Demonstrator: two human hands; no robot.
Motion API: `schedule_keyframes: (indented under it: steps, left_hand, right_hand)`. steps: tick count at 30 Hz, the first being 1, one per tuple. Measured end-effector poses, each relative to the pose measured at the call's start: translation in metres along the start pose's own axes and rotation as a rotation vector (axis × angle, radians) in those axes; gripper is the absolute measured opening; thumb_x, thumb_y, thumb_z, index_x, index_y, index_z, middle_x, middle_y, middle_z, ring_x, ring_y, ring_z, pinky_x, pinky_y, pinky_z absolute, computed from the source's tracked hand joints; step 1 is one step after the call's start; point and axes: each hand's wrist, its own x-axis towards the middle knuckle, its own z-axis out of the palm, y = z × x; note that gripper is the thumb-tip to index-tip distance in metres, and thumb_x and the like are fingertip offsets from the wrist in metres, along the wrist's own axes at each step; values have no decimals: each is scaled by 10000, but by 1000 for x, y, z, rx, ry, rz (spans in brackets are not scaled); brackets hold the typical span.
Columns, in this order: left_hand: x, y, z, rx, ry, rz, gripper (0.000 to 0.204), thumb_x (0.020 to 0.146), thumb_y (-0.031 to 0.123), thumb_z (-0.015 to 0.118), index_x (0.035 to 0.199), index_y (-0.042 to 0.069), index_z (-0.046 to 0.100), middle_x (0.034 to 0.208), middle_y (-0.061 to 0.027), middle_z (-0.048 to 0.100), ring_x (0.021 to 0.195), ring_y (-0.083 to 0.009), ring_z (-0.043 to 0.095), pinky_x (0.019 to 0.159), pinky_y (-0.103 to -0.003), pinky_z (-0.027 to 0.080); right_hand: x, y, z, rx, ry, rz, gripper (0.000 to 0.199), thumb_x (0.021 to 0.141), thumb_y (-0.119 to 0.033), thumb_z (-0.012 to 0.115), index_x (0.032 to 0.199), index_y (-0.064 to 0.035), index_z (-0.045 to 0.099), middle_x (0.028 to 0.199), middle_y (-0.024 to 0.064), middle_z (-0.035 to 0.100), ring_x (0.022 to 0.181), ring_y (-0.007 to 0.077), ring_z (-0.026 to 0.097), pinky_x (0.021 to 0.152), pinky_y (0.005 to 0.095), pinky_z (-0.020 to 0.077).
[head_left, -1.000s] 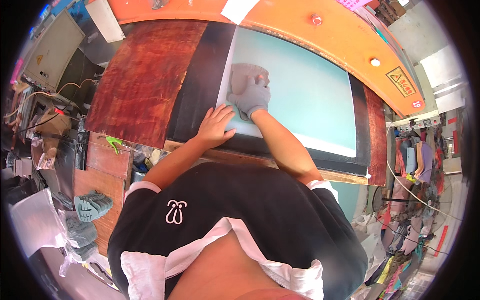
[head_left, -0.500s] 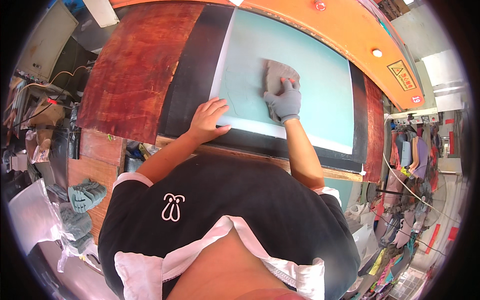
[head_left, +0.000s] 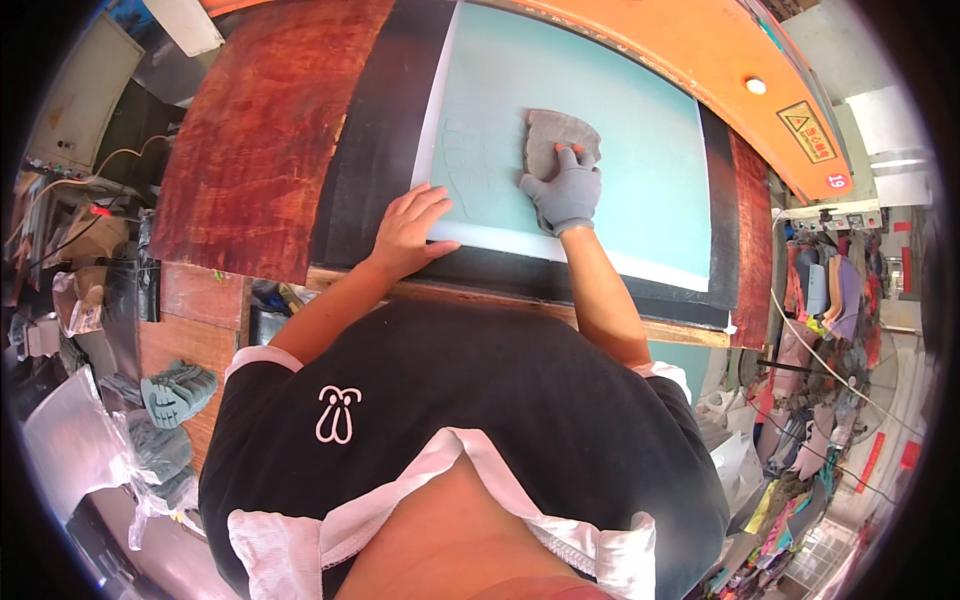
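Observation:
A pale green sheet (head_left: 640, 190) with a white border lies on the black work surface. My right hand (head_left: 568, 195), in a grey glove with a couple of bare fingertips showing, grips a flat grey pad (head_left: 560, 130) by its near edge. The pad lies against the sheet, around its middle. My left hand (head_left: 407, 235) is bare, with fingers stretched and thumb apart. It rests on the black strip and the sheet's white border, near the front left corner. Faint line marks show on the sheet between my two hands.
An orange machine beam (head_left: 720, 70) with a white button and a yellow warning label spans the far side. Reddish-brown boards (head_left: 270, 120) flank the black surface. Stacked grey-green shoe-sole-like pieces (head_left: 178, 392) stand at the left. Coloured cut pieces (head_left: 825, 285) hang at the right.
My right hand and the grey pad have shifted slightly, and the fingers now sit at the pad's near edge. The left hand stays by the corner. The whole view has moved a little.

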Motion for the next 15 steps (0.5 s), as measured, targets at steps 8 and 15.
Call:
schedule_keyframes:
  steps: [8,15]
  left_hand:
    - [0,3,-3,-11,-12,-12,555,719,349,710,1163,54,555,1276,-103,503,1239,-300,420,984,-433,348]
    - [-31,19,-17,35,71,28,351,701,145,727,1018,70,598,1115,-94,562,1068,-298,511,849,-417,426]
  right_hand:
    - [-1,16,7,60,72,-107,737,660,-494,699,1194,-18,525,1286,242,442,1099,412,458,910,441,417]
    - [-109,76,-24,338,151,-135,336,769,-226,691,1031,-49,576,961,123,585,897,326,547,781,400,455]
